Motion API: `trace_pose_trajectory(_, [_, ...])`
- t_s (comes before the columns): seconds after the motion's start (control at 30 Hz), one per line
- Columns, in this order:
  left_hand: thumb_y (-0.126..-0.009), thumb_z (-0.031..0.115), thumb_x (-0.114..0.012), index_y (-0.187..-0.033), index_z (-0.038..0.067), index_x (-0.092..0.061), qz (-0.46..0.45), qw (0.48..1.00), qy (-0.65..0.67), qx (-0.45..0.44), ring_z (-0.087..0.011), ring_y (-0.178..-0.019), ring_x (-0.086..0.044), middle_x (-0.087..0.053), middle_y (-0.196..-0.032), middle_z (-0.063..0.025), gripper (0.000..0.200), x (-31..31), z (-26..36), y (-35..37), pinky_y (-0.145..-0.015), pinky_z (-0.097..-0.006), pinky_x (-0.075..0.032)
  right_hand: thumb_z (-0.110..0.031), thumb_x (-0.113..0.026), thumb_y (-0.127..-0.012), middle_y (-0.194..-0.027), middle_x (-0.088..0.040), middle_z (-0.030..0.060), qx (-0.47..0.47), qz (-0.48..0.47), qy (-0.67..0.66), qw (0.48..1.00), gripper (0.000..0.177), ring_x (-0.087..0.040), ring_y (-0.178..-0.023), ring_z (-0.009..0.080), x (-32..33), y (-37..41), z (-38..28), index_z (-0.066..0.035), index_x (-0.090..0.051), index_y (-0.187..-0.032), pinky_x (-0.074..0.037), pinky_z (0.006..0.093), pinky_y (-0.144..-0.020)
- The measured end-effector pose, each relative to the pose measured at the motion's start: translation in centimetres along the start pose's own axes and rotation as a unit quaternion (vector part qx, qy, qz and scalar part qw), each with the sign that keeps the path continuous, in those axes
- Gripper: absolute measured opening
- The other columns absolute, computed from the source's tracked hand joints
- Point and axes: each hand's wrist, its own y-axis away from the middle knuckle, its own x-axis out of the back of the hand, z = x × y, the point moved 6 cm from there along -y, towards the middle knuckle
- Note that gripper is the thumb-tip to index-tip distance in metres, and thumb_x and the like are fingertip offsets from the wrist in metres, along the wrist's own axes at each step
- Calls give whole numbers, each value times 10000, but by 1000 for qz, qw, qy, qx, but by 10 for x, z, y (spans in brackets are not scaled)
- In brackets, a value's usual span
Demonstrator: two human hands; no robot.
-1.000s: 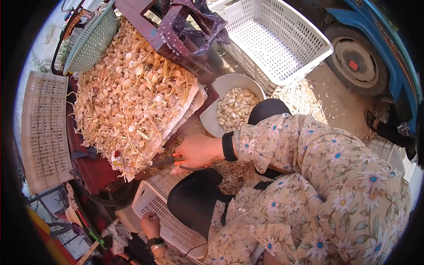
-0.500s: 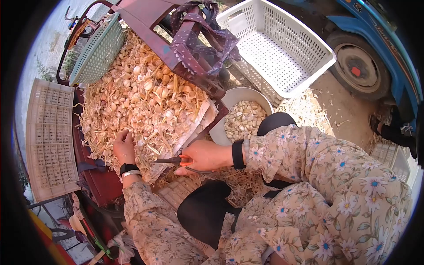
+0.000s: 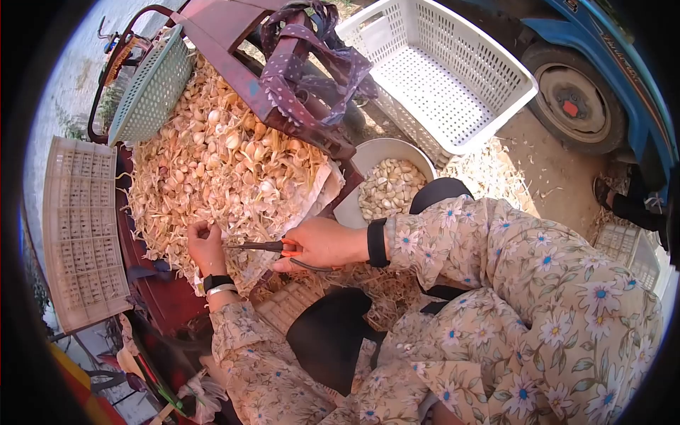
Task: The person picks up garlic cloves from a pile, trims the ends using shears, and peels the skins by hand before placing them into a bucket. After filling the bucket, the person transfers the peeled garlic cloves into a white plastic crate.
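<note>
My right hand (image 3: 322, 243) is wrapped round scissors (image 3: 263, 246) with orange and black handles, their dark blades pointing left. The blade tips reach close to the fingers of my left hand (image 3: 204, 249). Those fingers are bent and pinched together at the near edge of the heap; what lies between them is too small to make out. Beyond both hands spreads a big pile of garlic (image 3: 219, 152), bulbs and cloves mixed with dry skins and stalks. A pale bowl (image 3: 363, 153) to the right of the pile holds loose garlic cloves (image 3: 391, 185).
A white perforated crate (image 3: 489, 106) stands at the back right, near a blue vehicle's wheel (image 3: 572, 99). A green basket (image 3: 150, 92) leans at the pile's far left, with a pale plastic crate (image 3: 83, 234) below. A spotted cloth (image 3: 319, 64) hangs on the red frame (image 3: 227, 39). Another person's foot (image 3: 602, 193) shows at right.
My left hand has shifted slightly toward me, and its fingers have closed into a pinch by the blade tips. My right hand has moved a little left and up with the scissors.
</note>
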Motion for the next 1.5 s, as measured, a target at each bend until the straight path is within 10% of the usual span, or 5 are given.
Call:
trace_pose_trajectory(0.43, [-799, -32, -550, -920, 32, -492, -58, 914, 385, 116, -64, -567, -468, -541, -737, -33, 148, 13, 72, 134, -449, -163, -333, -523, -634, -690, -783, -585, 133, 54, 78, 173, 980, 530, -590, -763, 314, 5, 18, -21, -18, -573, -842, -462, 409, -611])
trace_pose_trajectory(1.03, [-788, -23, -566, -873, 47, -472, -29, 918, 359, 165, -50, -511, -422, -596, -791, -77, 145, 43, 39, 190, -409, -147, -297, -616, -518, -752, -494, -503, 159, -9, -102, 55, 993, 655, -542, -525, 334, -37, 12, 7, 21, -550, -599, -426, 393, -507])
trace_pose_trajectory(1.2, [-752, 13, -586, -832, 37, -495, -90, 959, -81, 256, -94, -496, -479, -547, -657, -26, 124, 132, -82, 244, -433, -243, -374, -621, -515, -745, -528, -529, 159, -37, -98, 119, 987, 645, -558, -534, 314, -32, 20, 14, 12, -584, -638, -431, 399, -528])
trace_pose_trajectory(1.27, [-675, 56, -662, -1051, 37, -549, -239, 828, -478, 171, -320, -777, -606, -609, -831, -149, 393, 162, -133, 278, -751, -365, -475, -615, -511, -751, -557, -547, 161, -39, -99, 129, 986, 630, -569, -540, 305, -32, 20, 11, 0, -592, -645, -433, 404, -538])
trace_pose_trajectory(1.5, [-828, 0, -541, -1092, -8, -546, -51, 999, 1, 15, -106, -787, -564, -589, -939, -71, 265, 61, -29, 134, -648, -238, -485, -604, -478, -783, -581, -532, 168, -49, -35, -7, 998, 637, -555, -588, 336, -20, 14, 6, 19, -568, -687, -428, 407, -558])
